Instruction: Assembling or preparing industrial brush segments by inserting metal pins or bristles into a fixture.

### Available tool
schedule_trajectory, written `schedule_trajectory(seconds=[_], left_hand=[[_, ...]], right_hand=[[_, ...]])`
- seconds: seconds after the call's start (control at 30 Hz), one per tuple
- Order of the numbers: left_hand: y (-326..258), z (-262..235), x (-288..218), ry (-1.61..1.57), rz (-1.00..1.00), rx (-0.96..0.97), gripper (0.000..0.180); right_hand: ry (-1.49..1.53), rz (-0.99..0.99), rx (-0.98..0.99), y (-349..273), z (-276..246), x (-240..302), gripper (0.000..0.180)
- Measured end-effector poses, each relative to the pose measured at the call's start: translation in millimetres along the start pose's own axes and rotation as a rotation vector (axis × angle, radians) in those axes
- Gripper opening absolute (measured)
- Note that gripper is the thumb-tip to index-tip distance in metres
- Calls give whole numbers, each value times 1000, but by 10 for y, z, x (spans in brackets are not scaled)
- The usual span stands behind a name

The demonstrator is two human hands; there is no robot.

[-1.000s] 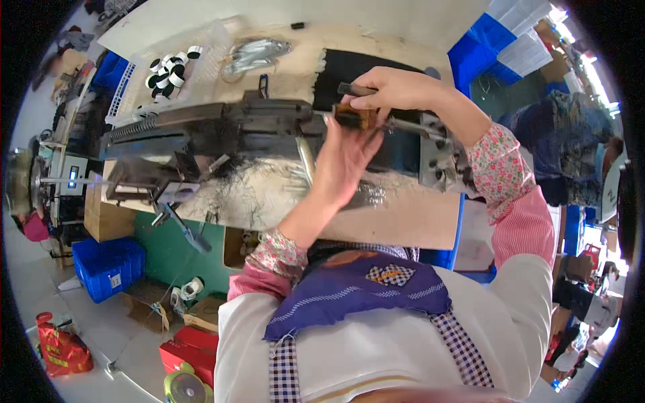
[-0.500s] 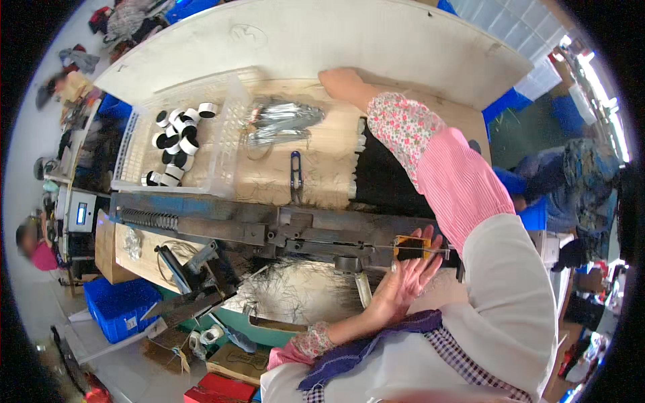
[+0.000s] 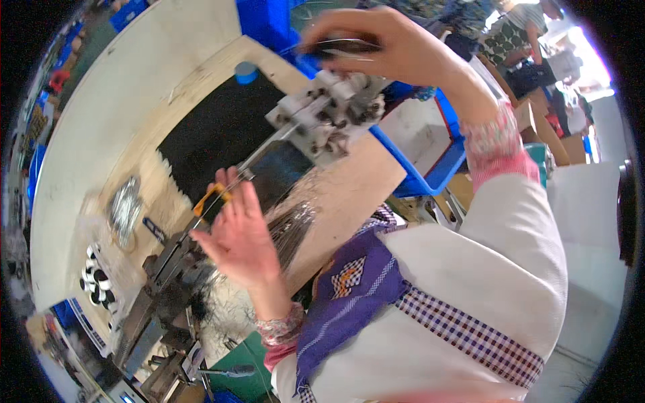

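Note:
My left hand (image 3: 245, 248) lies palm up with its fingers stretched out. Its fingertips are beside a yellow bracket (image 3: 209, 199) and a thin metal rod running over the long dark machine bed (image 3: 161, 269). Higher up, my right hand (image 3: 403, 50) is curled round a dark, shiny-edged object (image 3: 349, 46), too blurred to name. Just below that hand is a light grey metal mechanism (image 3: 329, 114) at the rod's far end. A mat of black fibres (image 3: 222, 134) is spread on the table beyond the rod.
A blue-rimmed tray (image 3: 437, 181) stands at the right of the table. On the left are thread snips (image 3: 154, 230), a bundle of silvery wires (image 3: 125, 211) and several black-and-white rolls (image 3: 97, 282). A blue round cap (image 3: 246, 72) sits near the white back board (image 3: 134, 80).
The view has swung to the right, bringing the grey mechanism into sight. My right hand has moved from the back board to above the mechanism and now holds a dark object. My left hand stays by the yellow bracket.

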State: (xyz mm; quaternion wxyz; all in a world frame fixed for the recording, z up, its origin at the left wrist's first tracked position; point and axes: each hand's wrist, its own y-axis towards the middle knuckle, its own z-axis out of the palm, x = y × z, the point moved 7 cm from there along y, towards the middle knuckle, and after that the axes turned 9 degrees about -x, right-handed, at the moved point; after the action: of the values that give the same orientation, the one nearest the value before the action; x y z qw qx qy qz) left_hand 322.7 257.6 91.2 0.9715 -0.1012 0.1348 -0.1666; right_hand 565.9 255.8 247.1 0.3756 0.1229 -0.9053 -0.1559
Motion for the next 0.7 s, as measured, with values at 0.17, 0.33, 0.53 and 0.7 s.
schedule_trajectory(seconds=[0.17, 0.33, 0.53, 0.7], left_hand=[[27, -29, -9, 85, -5, 143, 84], [19, 11, -15, 169, 0, 191, 87], [15, -13, -60, 132, -26, 206, 86], [-1, -46, -108, 107, -32, 158, 83]], right_hand=[[-369, 390, -359, -1565, -888, -1436, 25], [-438, 486, -555, -2223, -1055, -2934, 27], [-791, 634, -133, -2064, -448, -3710, 37], [-726, 653, -129, -1910, -288, -3682, 45]])
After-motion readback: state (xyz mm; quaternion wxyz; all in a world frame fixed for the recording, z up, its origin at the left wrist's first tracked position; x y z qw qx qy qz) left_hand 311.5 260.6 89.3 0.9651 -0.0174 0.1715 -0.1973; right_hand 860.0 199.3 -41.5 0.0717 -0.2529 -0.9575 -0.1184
